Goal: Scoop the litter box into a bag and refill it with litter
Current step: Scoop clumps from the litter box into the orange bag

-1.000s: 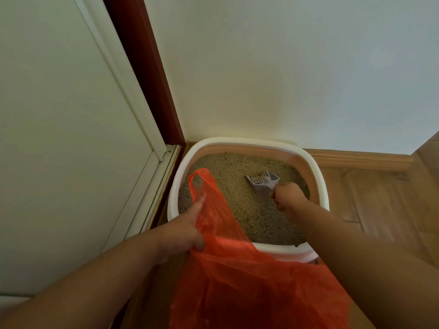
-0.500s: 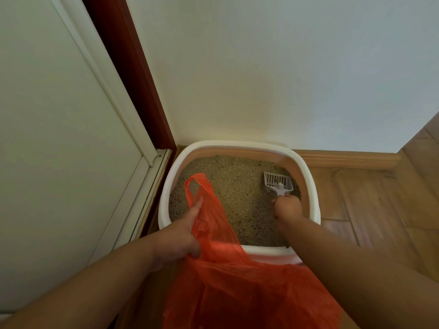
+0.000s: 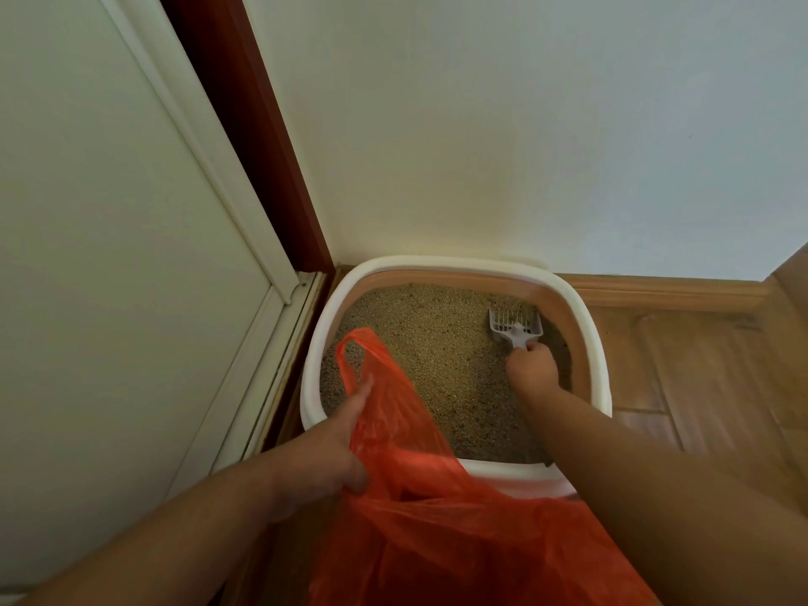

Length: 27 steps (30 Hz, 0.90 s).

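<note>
Your scoop (image 3: 515,324) moved to the far corner; your right hand (image 3: 532,368) grips it, your left hand (image 3: 325,459) pinches the bag (image 3: 437,509).

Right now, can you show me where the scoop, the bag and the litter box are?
scoop (image 3: 515,322): head view, on its slotted head.
bag (image 3: 437,518): head view, on its orange side.
litter box (image 3: 441,263): head view, on its white far rim.

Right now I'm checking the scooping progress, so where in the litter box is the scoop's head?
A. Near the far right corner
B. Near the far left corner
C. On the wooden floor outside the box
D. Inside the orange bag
A: the right hand grips the scoop, whose slotted head lies on the litter by the litter box's far right corner.
</note>
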Tool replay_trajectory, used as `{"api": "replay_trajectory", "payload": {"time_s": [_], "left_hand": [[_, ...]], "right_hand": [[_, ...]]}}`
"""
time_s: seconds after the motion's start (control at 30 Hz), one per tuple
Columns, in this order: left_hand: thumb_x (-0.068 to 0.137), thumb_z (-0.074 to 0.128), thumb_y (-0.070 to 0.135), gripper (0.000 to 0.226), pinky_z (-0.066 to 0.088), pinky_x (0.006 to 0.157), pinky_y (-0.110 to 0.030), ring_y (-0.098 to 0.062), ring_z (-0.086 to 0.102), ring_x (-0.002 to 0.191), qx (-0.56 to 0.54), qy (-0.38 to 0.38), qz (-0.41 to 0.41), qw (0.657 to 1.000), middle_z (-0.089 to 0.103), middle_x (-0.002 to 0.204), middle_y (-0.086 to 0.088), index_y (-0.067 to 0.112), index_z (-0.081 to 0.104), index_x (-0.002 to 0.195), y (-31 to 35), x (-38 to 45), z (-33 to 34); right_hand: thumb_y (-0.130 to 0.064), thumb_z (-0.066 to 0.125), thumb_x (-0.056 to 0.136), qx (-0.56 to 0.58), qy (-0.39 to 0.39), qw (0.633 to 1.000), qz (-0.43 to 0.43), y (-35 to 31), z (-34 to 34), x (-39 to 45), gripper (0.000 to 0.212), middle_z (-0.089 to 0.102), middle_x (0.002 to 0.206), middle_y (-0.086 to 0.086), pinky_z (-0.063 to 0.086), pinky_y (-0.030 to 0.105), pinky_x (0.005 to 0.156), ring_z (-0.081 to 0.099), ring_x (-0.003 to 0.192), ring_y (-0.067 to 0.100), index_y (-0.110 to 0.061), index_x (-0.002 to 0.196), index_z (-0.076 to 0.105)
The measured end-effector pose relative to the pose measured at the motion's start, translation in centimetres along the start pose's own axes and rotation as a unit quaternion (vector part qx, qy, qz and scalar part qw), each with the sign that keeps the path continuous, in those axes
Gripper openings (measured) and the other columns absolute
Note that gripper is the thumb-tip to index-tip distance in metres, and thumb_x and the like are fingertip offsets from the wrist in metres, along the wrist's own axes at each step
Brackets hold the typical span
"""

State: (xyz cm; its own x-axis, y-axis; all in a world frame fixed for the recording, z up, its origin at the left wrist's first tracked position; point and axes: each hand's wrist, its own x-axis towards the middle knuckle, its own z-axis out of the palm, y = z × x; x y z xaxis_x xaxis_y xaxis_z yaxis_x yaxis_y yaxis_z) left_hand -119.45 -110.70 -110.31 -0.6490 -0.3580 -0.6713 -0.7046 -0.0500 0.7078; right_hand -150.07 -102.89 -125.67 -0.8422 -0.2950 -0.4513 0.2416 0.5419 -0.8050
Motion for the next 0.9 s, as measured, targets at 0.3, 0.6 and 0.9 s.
{"api": "replay_trajectory", "payload": {"time_s": [0.3,0.6,0.9], "left_hand": [[0.074,0.065,-0.017,0.129,0.061,0.088,-0.048,-0.023,0.075,0.102,0.002,0.0,0.003,1.0,0.05,0.131,0.01,0.059,-0.002,0.155,0.2,0.3,0.3],[0.076,0.064,-0.02,0.129,0.061,0.087,-0.048,-0.021,0.075,0.1,0.011,0.006,0.004,1.0,0.048,0.137,0.004,0.055,-0.004,0.157,0.6,-0.4,0.6],[0.076,0.064,-0.019,0.128,0.062,0.088,-0.048,-0.022,0.071,0.108,0.024,0.025,0.021,0.999,0.04,0.155,-0.003,0.054,-0.003,0.158,1.5,-0.8,0.8]], "right_hand": [[-0.014,0.043,0.1,-0.01,-0.045,0.999,-0.002,-0.8,-0.4,0.5,0.043,0.065,0.11,0.016,0.038,0.029,0.055,0.056,0.076,0.023,-0.01,0.142,0.05],[-0.023,0.046,0.104,0.087,-0.078,0.992,-0.039,-0.5,-0.5,-2.8,0.037,0.064,0.096,0.006,0.044,0.035,0.063,0.057,0.074,0.016,-0.021,0.141,0.046],[-0.021,0.049,0.106,0.064,-0.191,0.974,-0.1,-1.4,-5.7,-5.9,0.025,0.06,0.075,0.003,0.039,0.031,0.053,0.047,0.056,0.013,-0.022,0.129,0.057]]}}
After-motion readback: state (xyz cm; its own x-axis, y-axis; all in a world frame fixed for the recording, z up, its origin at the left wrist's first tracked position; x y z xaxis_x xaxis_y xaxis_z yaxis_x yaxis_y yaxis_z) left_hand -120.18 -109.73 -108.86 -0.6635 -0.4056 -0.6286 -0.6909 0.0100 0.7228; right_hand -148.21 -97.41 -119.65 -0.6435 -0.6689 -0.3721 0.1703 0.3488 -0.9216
